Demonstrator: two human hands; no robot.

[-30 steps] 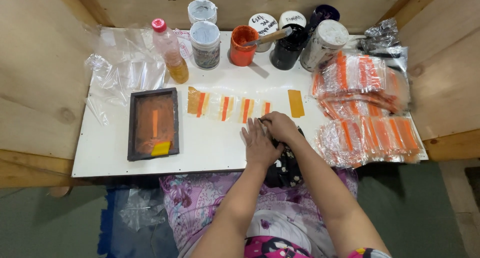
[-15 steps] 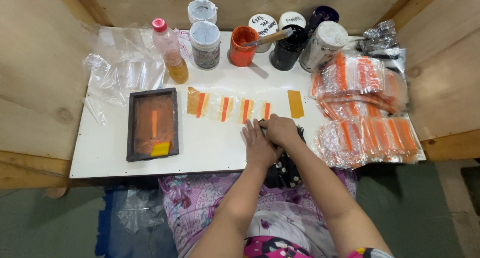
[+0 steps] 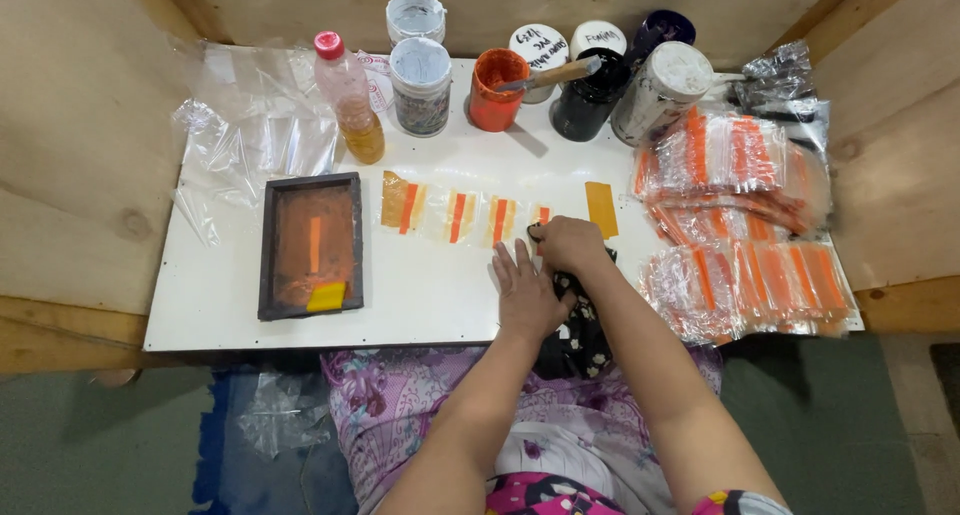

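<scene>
My left hand [image 3: 524,293] lies flat, fingers apart, on the white board [image 3: 230,320] near its front edge. Beside it my right hand [image 3: 570,243] is closed around a black patterned cloth [image 3: 580,320] and presses it on the board by the rightmost of a row of clear pouches with orange stripes [image 3: 455,216]. A yellow-orange strip [image 3: 601,209] lies just beyond that hand. A dark framed printing screen [image 3: 311,244] with an orange stripe and a yellow scraper sits at the left.
Jars and tubs of ink [image 3: 496,88] stand along the back, with a red-capped bottle [image 3: 348,97]. Stacks of striped clear pouches [image 3: 745,225] fill the right side. Loose clear plastic [image 3: 250,125] covers the back left. Wooden walls surround the board.
My right hand with the cloth has shifted slightly over the rightmost pouch; my left hand stays flat beside it. Nothing else moved.
</scene>
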